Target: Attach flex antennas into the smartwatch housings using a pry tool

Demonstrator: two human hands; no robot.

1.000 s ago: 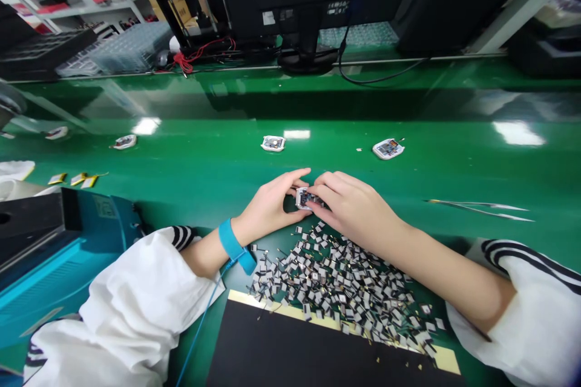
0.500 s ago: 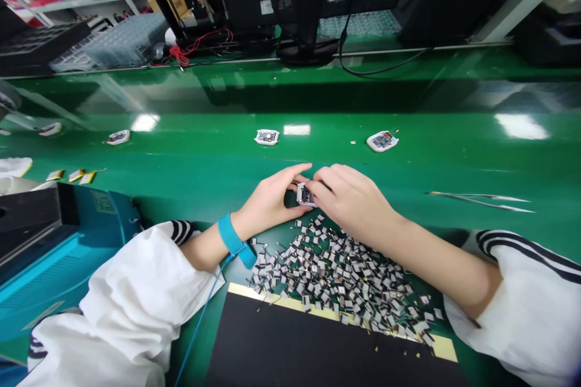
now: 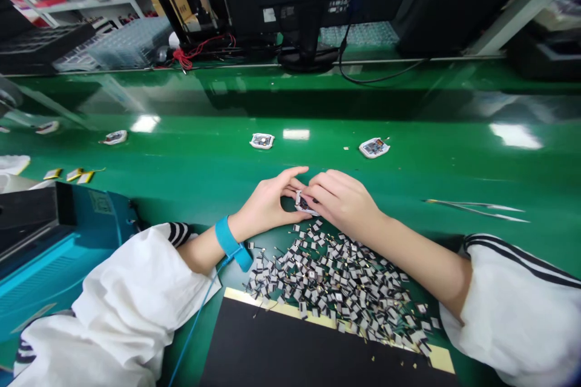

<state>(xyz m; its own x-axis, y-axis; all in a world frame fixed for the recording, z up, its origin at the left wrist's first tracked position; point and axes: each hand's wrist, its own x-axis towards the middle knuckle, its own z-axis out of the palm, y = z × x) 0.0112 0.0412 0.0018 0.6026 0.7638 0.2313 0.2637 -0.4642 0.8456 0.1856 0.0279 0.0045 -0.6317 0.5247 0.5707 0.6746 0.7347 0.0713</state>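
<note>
My left hand (image 3: 267, 204) is closed on a small white watch case (image 3: 299, 202) with a circuit board inside, gripped between thumb and fingers. Over the case's right side bends my right hand (image 3: 347, 202), fingertips pressed together against its inside; what they pinch, if anything, is hidden. Just below both hands spreads a pile of small grey square parts with short black leads (image 3: 327, 278). A blue wrist strap (image 3: 229, 239) with a cord circles my left wrist.
Open watch cases lie beyond my hands, one in the middle (image 3: 262, 141) and one to the right (image 3: 374, 147). Tweezers (image 3: 476, 208) rest at right. A black mat (image 3: 318, 351) is in front, a blue machine (image 3: 91, 242) at left, a monitor stand (image 3: 308, 51) behind.
The watch case has tilted a little in my left hand, and my right fingers now cover more of its inside. The whole view has shifted slightly.
</note>
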